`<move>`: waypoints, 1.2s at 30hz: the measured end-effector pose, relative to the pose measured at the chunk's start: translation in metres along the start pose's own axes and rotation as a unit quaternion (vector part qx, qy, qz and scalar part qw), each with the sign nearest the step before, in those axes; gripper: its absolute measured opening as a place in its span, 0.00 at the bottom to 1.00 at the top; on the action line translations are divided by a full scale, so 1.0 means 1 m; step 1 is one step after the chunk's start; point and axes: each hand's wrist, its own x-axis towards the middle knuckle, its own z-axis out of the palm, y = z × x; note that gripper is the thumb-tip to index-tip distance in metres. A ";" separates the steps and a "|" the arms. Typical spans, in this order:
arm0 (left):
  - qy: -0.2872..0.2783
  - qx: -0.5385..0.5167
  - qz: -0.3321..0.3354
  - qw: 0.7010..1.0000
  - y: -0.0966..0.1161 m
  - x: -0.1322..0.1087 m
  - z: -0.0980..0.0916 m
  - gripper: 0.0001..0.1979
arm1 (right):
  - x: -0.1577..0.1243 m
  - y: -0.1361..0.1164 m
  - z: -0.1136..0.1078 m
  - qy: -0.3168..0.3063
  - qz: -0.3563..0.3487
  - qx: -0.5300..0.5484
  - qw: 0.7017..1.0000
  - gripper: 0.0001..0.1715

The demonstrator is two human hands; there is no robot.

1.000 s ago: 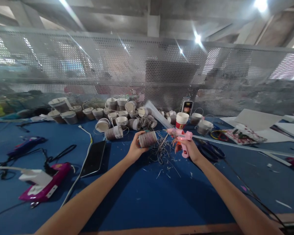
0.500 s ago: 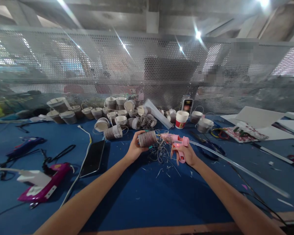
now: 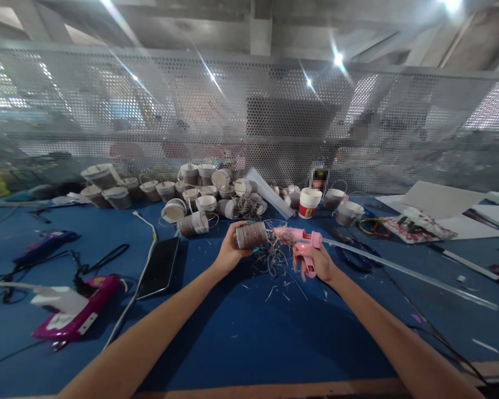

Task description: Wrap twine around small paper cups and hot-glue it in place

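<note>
My left hand (image 3: pixel 229 255) is wrapped round a small cup covered in grey-brown cord (image 3: pixel 251 235), held on its side above the blue table (image 3: pixel 249 327). My right hand (image 3: pixel 316 261) grips a pink hot glue gun (image 3: pixel 301 240) whose nozzle points left and sits close to the cup's open end. A long clear glue stick (image 3: pixel 403 271) trails from the back of the gun to the right. Below the cup lies a tangle of loose cord scraps (image 3: pixel 274 260).
A pile of wrapped cups (image 3: pixel 191 197) lines the back by the perforated metal screen (image 3: pixel 249 122). A black phone (image 3: pixel 158 267) and white cable lie left, with a magenta glue gun (image 3: pixel 77 313) and white charger. A red paper cup (image 3: pixel 307 203), scissors and paper sheets (image 3: pixel 441 208) sit right.
The glue gun has swung left and lower, bringing its nozzle up to the cup. The cup has stayed in my left hand, almost still.
</note>
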 end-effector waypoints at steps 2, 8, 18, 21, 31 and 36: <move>-0.001 -0.006 0.002 1.000 0.000 0.000 0.000 0.35 | 0.000 0.000 0.000 0.003 0.002 0.002 1.000 0.09; 0.007 -0.009 -0.005 1.000 0.001 0.000 0.000 0.35 | -0.001 -0.002 0.000 0.008 0.020 0.001 1.000 0.09; 0.009 -0.019 -0.005 1.000 -0.001 0.001 -0.001 0.35 | -0.001 -0.005 0.001 0.012 0.036 -0.001 0.999 0.08; 0.010 -0.019 -0.007 1.000 0.000 0.000 -0.001 0.36 | -0.001 -0.005 0.001 0.003 0.031 0.002 1.000 0.08; 0.020 -0.050 -0.023 0.998 0.004 0.001 0.001 0.36 | 0.000 0.000 -0.003 -0.002 0.032 0.002 0.999 0.08; 0.022 -0.046 -0.018 0.999 0.003 0.001 0.000 0.36 | 0.000 -0.002 -0.001 -0.003 0.038 0.001 0.999 0.09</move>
